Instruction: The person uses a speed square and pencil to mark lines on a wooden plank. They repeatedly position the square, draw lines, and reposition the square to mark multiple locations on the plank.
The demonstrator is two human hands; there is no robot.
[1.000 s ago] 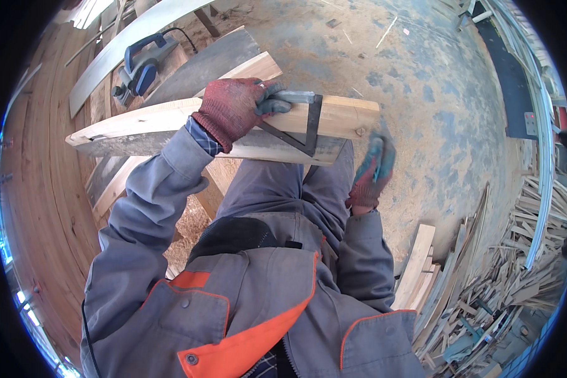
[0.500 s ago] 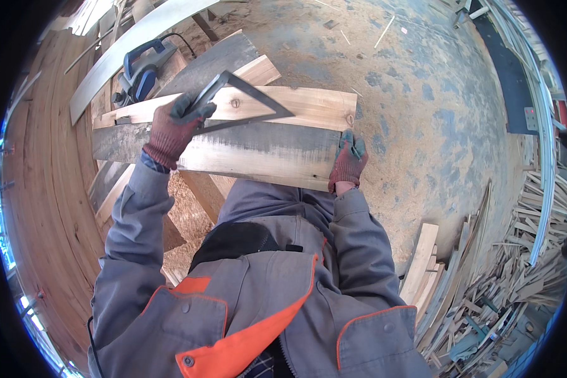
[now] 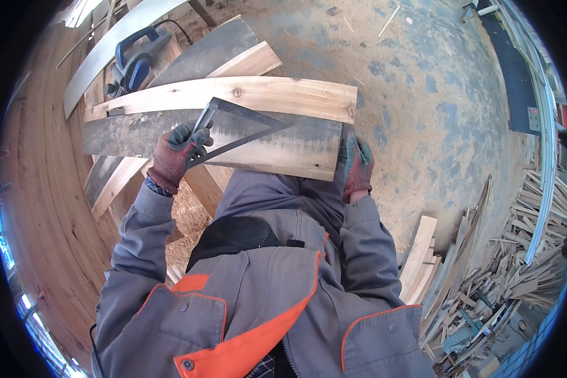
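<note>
My left hand (image 3: 179, 154), in a red and dark green work glove, is closed around one leg of a dark metal triangular square (image 3: 246, 133). The square is held over a wide, grey-weathered board (image 3: 277, 154) that lies across in front of my thighs, partly planed to pale wood. My right hand (image 3: 359, 165), gloved alike, is at that board's right end, its fingers bent close against the end edge; some of them are hidden there. A pale, knotted board (image 3: 290, 94) lies along the far side of the grey one.
A blue electric planer (image 3: 132, 66) with a black cord rests on boards at the upper left. Large brown planks (image 3: 50, 189) line the left side. Sawdust covers the floor (image 3: 416, 126). Scrap wood (image 3: 504, 283) is piled at the lower right, near pale offcuts (image 3: 419, 258).
The square has come down and nearer to me with my left hand, now over the grey board. My right hand has shifted slightly right, from the board's corner to beside its end.
</note>
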